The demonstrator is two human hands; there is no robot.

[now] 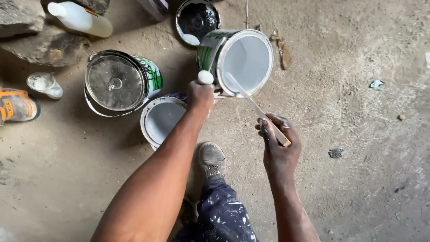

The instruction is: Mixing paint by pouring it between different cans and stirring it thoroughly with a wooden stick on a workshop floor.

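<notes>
An open paint can full of white paint is tilted toward me over the dirt floor. My left hand grips its wire handle by the white grip at the can's near left side. My right hand holds a wooden stir stick, whose far end dips into the white paint. Under my left forearm stands a second open can with pale paint inside. My shoe and paint-spattered trouser leg sit between my arms.
A closed can with a metal lid stands to the left. A loose lid lies behind the tilted can. A white plastic bottle lies at top left by rocks. An orange item and small cup sit far left.
</notes>
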